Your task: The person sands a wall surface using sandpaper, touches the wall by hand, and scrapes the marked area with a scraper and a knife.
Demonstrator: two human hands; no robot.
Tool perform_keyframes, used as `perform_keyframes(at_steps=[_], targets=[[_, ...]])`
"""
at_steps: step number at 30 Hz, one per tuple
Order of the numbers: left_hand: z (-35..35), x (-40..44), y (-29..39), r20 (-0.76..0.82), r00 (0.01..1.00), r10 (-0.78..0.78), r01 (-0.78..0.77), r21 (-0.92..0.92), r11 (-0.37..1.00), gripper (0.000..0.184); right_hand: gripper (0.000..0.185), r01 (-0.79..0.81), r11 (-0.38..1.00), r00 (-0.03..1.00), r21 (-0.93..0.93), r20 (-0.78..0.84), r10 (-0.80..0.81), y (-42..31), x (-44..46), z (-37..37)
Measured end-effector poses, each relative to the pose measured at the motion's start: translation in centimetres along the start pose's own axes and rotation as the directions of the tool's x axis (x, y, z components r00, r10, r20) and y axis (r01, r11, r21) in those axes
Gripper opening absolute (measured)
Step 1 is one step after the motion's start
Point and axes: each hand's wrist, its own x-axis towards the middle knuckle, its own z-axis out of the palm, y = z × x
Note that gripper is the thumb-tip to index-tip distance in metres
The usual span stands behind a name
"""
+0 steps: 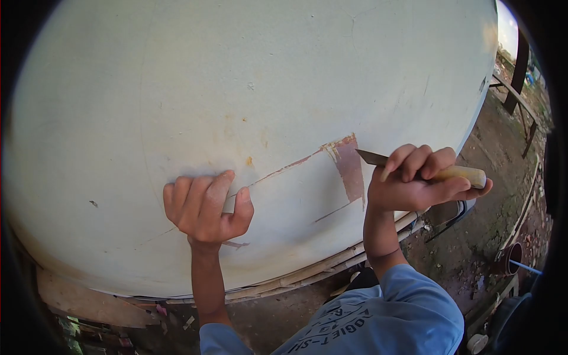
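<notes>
A knife (371, 157) with a pale wooden handle is held in my right hand (417, 177), its pointed blade aimed left at the top of a reddish-brown patch (350, 168). That patch lies on a large, smooth, whitish curved surface (177, 106). From it a thin scraped line (290, 167) runs down and left towards my left hand (207, 204). My left hand rests near the surface with fingers bent and thumb apart from them; whether something small is between them cannot be made out.
Bamboo poles (319, 269) run along the lower edge of the surface. At the right are a brown pot (507, 259) with a blue stick, bare ground and a wooden frame (518, 94). A board (89, 299) lies at the lower left.
</notes>
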Motion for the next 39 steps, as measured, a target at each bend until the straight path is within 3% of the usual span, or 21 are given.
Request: perform_keyframes(at_steps=[2, 5, 7, 9, 11, 12, 15, 16, 20, 23, 25, 27, 28, 31, 32, 35, 36, 39], targets=[[0.1, 0.1, 0.1, -0.003, 1.000, 0.006, -0.006, -0.009, 1.000, 0.017, 0.056, 0.009, 0.975, 0.986, -0.223, 0.166, 0.028, 1.2, -1.6, 0.2], [0.2, -0.1, -0.1, -0.023, 1.000, 0.002, -0.002, -0.015, 1.000, 0.019, 0.043, 0.088, 0.983, 0.980, -0.161, 0.193, -0.057, 0.1, -0.4, 0.4], [0.2, -0.1, -0.1, -0.015, 1.000, -0.004, 0.003, -0.005, 1.000, 0.019, 0.044, -0.009, 0.996, 0.998, 0.086, 0.057, 0.005, 0.6, 0.1, 0.3], [0.2, 0.0, 0.0, -0.011, 1.000, -0.004, 0.004, -0.001, 1.000, 0.019, 0.040, -0.080, 0.993, 0.982, -0.093, 0.163, 0.094, 0.8, -0.6, 0.8], [0.2, 0.1, -0.1, -0.015, 1.000, 0.006, -0.006, -0.005, 1.000, 0.019, 0.058, -0.169, 0.950, 0.941, -0.263, 0.242, 0.235, 0.2, -1.1, 1.3], [0.3, 0.2, -0.1, -0.020, 1.000, 0.007, -0.007, -0.004, 1.000, 0.019, 0.062, -0.148, 0.962, 0.914, -0.230, 0.339, 0.222, -0.4, 0.0, 0.4], [0.1, 0.1, -0.1, -0.013, 1.000, -0.009, 0.009, 0.003, 1.000, 0.018, 0.072, -0.149, 0.987, 0.887, -0.062, 0.433, 0.161, -0.1, 1.8, -1.5], [0.1, 0.2, -0.1, -0.012, 1.000, -0.011, 0.011, 0.001, 1.000, 0.018, 0.072, -0.126, 0.978, 0.874, -0.165, 0.449, 0.188, 0.7, 1.3, -1.8], [0.3, 0.2, 0.0, -0.023, 1.000, 0.002, -0.002, -0.009, 1.000, 0.018, 0.052, -0.148, 0.989, 0.886, -0.028, 0.439, 0.146, -0.6, 3.4, -2.5], [0.2, 0.3, 0.1, -0.029, 1.000, -0.006, 0.006, -0.011, 1.000, 0.019, 0.045, -0.100, 0.993, 0.936, 0.057, 0.343, 0.074, -0.6, 4.3, -1.5], [0.1, 0.2, 0.0, -0.023, 1.000, -0.008, 0.008, -0.019, 1.000, 0.019, 0.049, 0.057, 0.993, 0.978, -0.107, 0.204, -0.034, 0.9, 1.4, 1.1], [0.2, 0.3, 0.0, -0.034, 0.999, -0.005, 0.004, -0.031, 1.000, 0.019, 0.040, 0.070, 0.995, 0.990, -0.074, 0.129, -0.060, 0.8, 1.3, 0.7], [0.4, 0.3, -0.1, -0.051, 0.999, -0.005, 0.003, -0.029, 1.000, 0.019, 0.036, 0.007, 0.998, 0.992, 0.057, 0.128, -0.014, 0.3, 2.7, -0.5], [0.3, 0.1, -0.1, -0.049, 0.999, -0.009, 0.008, -0.025, 1.000, 0.018, 0.031, -0.021, 0.999, 1.000, 0.048, 0.020, 0.020, 0.2, 2.3, 0.0], [0.3, 0.2, -0.1, -0.049, 0.999, -0.001, 0.000, -0.023, 1.000, 0.018, 0.035, 0.008, 0.996, 0.999, -0.085, 0.032, -0.005, 1.0, 0.4, 1.3], [0.3, 0.1, -0.1, -0.061, 0.998, -0.012, 0.009, -0.041, 0.999, 0.018, 0.033, 0.013, 0.986, 0.999, -0.164, -0.027, -0.017, 0.7, -0.2, 2.2], [0.3, 0.1, -0.3, -0.069, 0.998, -0.008, 0.006, -0.029, 1.000, 0.018, 0.026, 0.001, 0.999, 0.999, -0.040, -0.049, -0.003, 0.3, 0.8, 1.2], [0.4, 0.0, -0.2, -0.064, 0.998, -0.012, 0.011, -0.022, 1.000, 0.018, 0.031, 0.044, 0.998, 0.993, -0.047, -0.107, -0.049, 0.3, 0.8, 0.6]])
